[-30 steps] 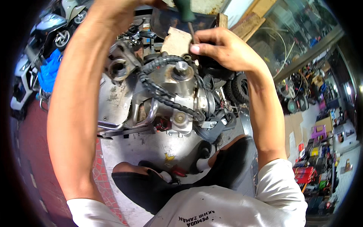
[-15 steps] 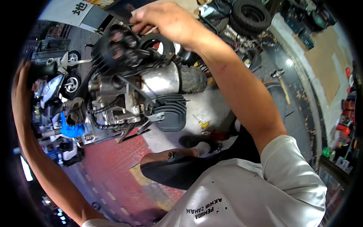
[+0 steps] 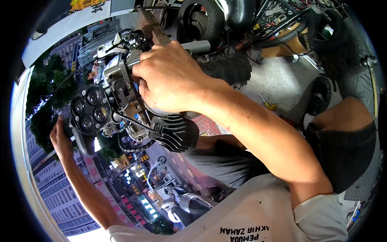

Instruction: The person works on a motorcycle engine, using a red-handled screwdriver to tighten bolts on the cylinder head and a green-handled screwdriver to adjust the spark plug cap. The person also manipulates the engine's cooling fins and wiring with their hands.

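A motorcycle with exposed metal parts stands in front of me. My left hand [image 3: 62, 141], fingers stretched upward, is at far left beside a black curved tube-like part [image 3: 83, 141]; whether they touch is unclear. Just above is the black headlight cluster [image 3: 92, 108] with several round lenses. My right hand [image 3: 171, 78] is closed over the middle of the motorcycle, fingers curled down by a metal bracket [image 3: 128, 76]; the hand itself hides what it grips. Below my right wrist is a black finned part [image 3: 175, 133]. A knobbly tyre [image 3: 227, 68] lies beyond the wrist.
A flat metal bar [image 3: 155, 26] is behind my right hand. Loose tyres [image 3: 201, 24] and tangled cables [image 3: 282, 16] fill the back. A yellow-handled screwdriver [image 3: 269, 105] lies on the floor, a hammer [image 3: 371, 76] at far right. A parked scooter [image 3: 183, 203] is at lower left.
My view has turned, bringing the street and buildings in at left. The headlight cluster appears lower and further left. My right hand has come down from above it onto the motorcycle's middle.
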Action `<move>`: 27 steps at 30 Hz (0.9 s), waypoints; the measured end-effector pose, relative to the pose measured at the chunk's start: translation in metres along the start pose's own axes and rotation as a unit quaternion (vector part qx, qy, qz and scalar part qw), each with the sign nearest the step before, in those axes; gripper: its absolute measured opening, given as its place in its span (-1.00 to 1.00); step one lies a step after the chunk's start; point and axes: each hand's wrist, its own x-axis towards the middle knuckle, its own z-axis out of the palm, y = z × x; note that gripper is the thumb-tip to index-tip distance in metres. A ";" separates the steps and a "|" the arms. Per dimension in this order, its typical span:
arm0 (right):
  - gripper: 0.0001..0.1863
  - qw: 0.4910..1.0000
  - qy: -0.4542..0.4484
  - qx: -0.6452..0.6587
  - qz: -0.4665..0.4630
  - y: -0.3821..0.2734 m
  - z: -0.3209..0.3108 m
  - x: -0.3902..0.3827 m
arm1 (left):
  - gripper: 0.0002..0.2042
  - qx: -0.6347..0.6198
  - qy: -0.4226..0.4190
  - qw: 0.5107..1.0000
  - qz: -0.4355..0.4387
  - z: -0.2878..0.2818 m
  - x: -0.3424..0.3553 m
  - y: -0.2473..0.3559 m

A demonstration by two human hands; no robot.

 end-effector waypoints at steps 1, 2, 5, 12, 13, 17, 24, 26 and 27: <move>-0.72 1.000 -0.010 0.004 0.008 -0.001 -0.002 0.001 | -0.58 0.001 -0.004 1.000 -0.009 0.003 -0.004 0.006; -0.72 1.000 -0.016 0.007 0.016 -0.002 -0.003 0.003 | -0.57 0.016 0.001 0.999 -0.027 0.005 -0.010 0.012; -0.73 0.999 -0.043 0.010 0.027 -0.003 -0.006 0.007 | -0.56 0.003 0.006 0.999 -0.032 0.015 -0.018 0.021; -0.73 0.998 -0.050 0.018 0.016 -0.001 -0.010 0.008 | -0.68 -0.207 0.024 0.976 0.057 0.025 -0.031 0.002; -0.72 0.998 -0.056 0.020 0.016 -0.001 -0.010 0.008 | -0.70 -0.266 -0.001 0.962 0.059 0.024 -0.033 -0.001; -0.68 0.996 -0.041 0.074 0.040 -0.005 -0.013 0.008 | -0.72 -0.263 -0.037 0.964 0.016 0.012 -0.042 -0.006; -0.40 0.972 0.182 0.093 -0.112 -0.055 -0.007 0.036 | -0.69 -0.215 -0.059 0.974 0.040 0.010 -0.056 -0.015; -0.41 0.982 0.118 0.067 -0.128 -0.073 -0.003 0.055 | -0.70 -0.223 -0.018 0.971 0.080 0.018 -0.055 -0.025; -0.34 0.995 0.049 0.040 -0.073 -0.080 -0.001 0.061 | -0.69 -0.224 0.012 0.971 0.081 0.022 -0.054 -0.031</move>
